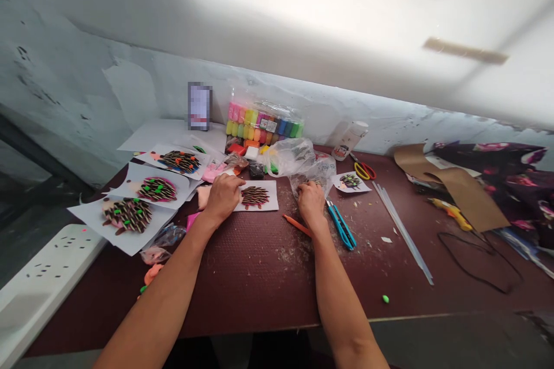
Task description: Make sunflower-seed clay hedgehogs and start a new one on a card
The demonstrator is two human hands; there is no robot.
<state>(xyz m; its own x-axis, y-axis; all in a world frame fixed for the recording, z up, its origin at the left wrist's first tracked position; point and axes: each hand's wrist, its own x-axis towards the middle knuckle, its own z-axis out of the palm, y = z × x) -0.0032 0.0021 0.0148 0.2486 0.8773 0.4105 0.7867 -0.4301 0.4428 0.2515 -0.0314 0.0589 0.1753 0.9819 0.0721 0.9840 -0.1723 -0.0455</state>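
A small white card point(270, 196) lies on the table, bearing a hedgehog figure point(255, 196) with dark spines on a reddish body. My left hand point(224, 197) covers the card's left end, its fingers curled and pressed together at the edge. At the mouth of a clear plastic bag point(322, 170), my right hand point(311, 202) has its fingers bent closed over dark bits. What those fingertips grip is hidden. An orange stick-like tool point(296, 225) lies beside my right wrist, and a teal utility knife point(341, 225) rests to its right.
Finished-looking hedgehog cards point(158, 189) overlap at left, near a white power strip point(52, 268). Behind stand a pack of coloured clay point(264, 124) and a white bottle point(350, 139). Scissors point(365, 170), clear glue sticks point(402, 233) and a yellow glue gun point(452, 213) lie at right.
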